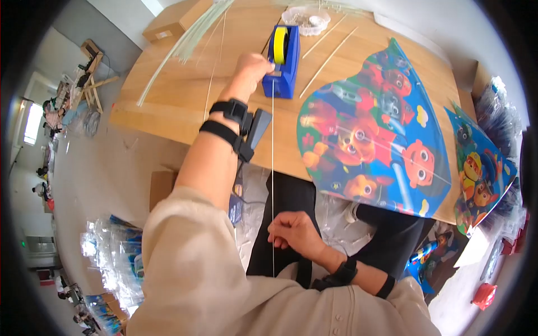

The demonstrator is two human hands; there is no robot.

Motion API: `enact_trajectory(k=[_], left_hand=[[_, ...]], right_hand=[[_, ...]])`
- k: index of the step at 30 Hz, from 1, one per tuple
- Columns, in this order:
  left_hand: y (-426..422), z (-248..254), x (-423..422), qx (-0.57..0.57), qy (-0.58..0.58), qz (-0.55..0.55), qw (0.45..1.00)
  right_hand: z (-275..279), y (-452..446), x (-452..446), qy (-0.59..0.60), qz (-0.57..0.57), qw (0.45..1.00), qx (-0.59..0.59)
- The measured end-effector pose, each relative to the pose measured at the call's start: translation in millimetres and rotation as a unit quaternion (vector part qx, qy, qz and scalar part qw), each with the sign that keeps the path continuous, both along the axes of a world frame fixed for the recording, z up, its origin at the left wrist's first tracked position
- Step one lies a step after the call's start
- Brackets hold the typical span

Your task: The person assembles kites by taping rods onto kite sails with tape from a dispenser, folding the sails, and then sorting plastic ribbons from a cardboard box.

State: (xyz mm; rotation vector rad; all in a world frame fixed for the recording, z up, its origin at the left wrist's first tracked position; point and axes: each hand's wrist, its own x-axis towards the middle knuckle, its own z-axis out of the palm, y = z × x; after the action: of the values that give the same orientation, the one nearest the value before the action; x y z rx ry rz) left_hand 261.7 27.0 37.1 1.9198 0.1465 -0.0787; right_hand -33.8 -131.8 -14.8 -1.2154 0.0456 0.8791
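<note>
My left hand [253, 68] reaches to the blue tape dispenser [286, 80], which carries a roll of yellow tape [279, 46]. Its fingers are pinched at the cutting end, seemingly on the tape's end, though the fingertips partly hide it. A long, thin white rod [273, 145] runs from the dispenser's front down toward my lap. Lower down, my right hand [298, 236] is closed, thumb and fingers pinching the rod. Right of the dispenser lies a kite sheet [381, 134] with colourful cartoon figures, overhanging the table's near edge.
On the wooden table [162, 106] are a bundle of pale rods [190, 42], two loose sticks [328, 61] and a clear plastic tub [306, 21]. A cardboard box [175, 21] stands at the back left. Another printed sheet [481, 168] and plastic-wrapped packs [115, 257] flank me.
</note>
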Motion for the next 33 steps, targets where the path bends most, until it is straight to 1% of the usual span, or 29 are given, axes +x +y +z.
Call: enact_trajectory(k=[1, 2, 4, 5, 6, 7, 8, 10, 12, 14, 15, 16, 18, 20, 21, 24, 26, 27, 28, 29, 30, 32, 33], left_hand=[[-3.7, 1.5, -0.2, -0.008, -0.026, 0.007, 1.0], [-6.2, 4.5, 0.2, -0.015, -0.053, 0.013, 0.998], [-6.6, 9.7, -4.2, -0.012, -0.052, -0.008, 0.999], [-3.8, 13.0, -0.3, 0.031, -0.023, -0.028, 0.999], [-3.8, 18.5, -15.3, 0.031, -0.009, -0.023, 0.999], [-4.2, 27.0, -35.5, -0.024, -0.011, -0.043, 0.999], [-3.6, 30.3, -59.6, -0.08, -0.013, -0.061, 0.995], [3.3, 37.2, -133.5, -0.079, -0.01, -0.077, 0.994], [10.1, 32.2, -217.4, -0.105, 0.03, -0.045, 0.993], [12.2, 29.0, -300.8, -0.069, 0.074, -0.019, 0.995], [14.1, 24.8, -335.7, -0.022, 0.074, 0.01, 0.997], [14.2, 23.6, -366.7, -0.026, 0.133, 0.044, 0.99], [13.8, 19.6, -412.0, -0.057, 0.224, 0.067, 0.971], [11.5, 12.7, -429.7, -0.126, 0.259, 0.105, 0.952], [13.2, 13.2, -430.3, -0.126, 0.258, 0.109, 0.952], [20.6, 14.0, -423.4, -0.126, 0.23, 0.092, 0.961], [26.1, 14.3, -420.9, -0.134, 0.266, 0.041, 0.954], [27.4, 17.6, -418.2, -0.154, 0.291, 0.041, 0.943], [30.7, 17.8, -416.9, -0.156, 0.301, 0.035, 0.94], [34.9, 13.2, -419.0, -0.173, 0.285, 0.028, 0.942], [37.7, 11.7, -418.6, -0.173, 0.295, 0.027, 0.939], [42.0, 6.7, -418.8, -0.189, 0.293, 0.024, 0.937], [44.3, 2.8, -419.0, -0.198, 0.291, 0.02, 0.936]], right_hand=[[0.3, 0.2, 0.2, -0.028, 0.003, 0.999, -0.018], [2.1, 0.5, 1.0, -0.028, -0.003, 1.0, -0.006], [-3.2, 2.5, 1.2, -0.05, 0.001, 0.999, -0.012], [-3.5, 3.9, -0.2, -0.04, -0.003, 0.999, -0.003], [-2.7, 5.4, 0.9, -0.033, -0.007, 0.999, 0.006], [-1.6, 7.6, 1.6, -0.035, -0.014, 0.999, 0.013], [-1.6, 9.9, 0.4, -0.036, -0.021, 0.999, 0.021], [-4.5, 13.1, 1.6, -0.025, -0.014, 0.999, 0.033], [-7.6, 16.5, 1.6, -0.024, -0.008, 0.998, 0.054], [-6.4, 19.0, 2.1, -0.007, -0.005, 0.998, 0.06], [-6.4, 20.0, 2.7, -0.006, -0.007, 0.998, 0.064], [-7.9, 21.0, 2.7, -0.005, -0.008, 0.998, 0.066], [-11.9, 24.2, 2.6, -0.001, -0.007, 0.998, 0.067], [-13.5, 27.9, 1.9, -0.008, -0.011, 0.997, 0.081], [-12.5, 30.1, 0.5, -0.007, -0.01, 0.997, 0.076], [-12.8, 34.8, -1.8, -0.023, -0.007, 0.997, 0.072], [-13.5, 38.5, 0.0, -0.032, 0.011, 0.998, 0.057], [-15.5, 39.4, 7.2, -0.036, 0.025, 0.998, 0.045], [-13.3, 41.9, 18.7, -0.066, 0.014, 0.997, 0.022], [-12.0, 45.0, 36.7, -0.068, 0.007, 0.998, 0.007], [-12.1, 47.0, 53.1, -0.066, 0.001, 0.998, -0.008], [-21.8, 50.2, 92.3, -0.148, -0.029, 0.987, -0.062], [-29.0, 50.8, 111.9, -0.204, -0.023, 0.97, -0.127]])
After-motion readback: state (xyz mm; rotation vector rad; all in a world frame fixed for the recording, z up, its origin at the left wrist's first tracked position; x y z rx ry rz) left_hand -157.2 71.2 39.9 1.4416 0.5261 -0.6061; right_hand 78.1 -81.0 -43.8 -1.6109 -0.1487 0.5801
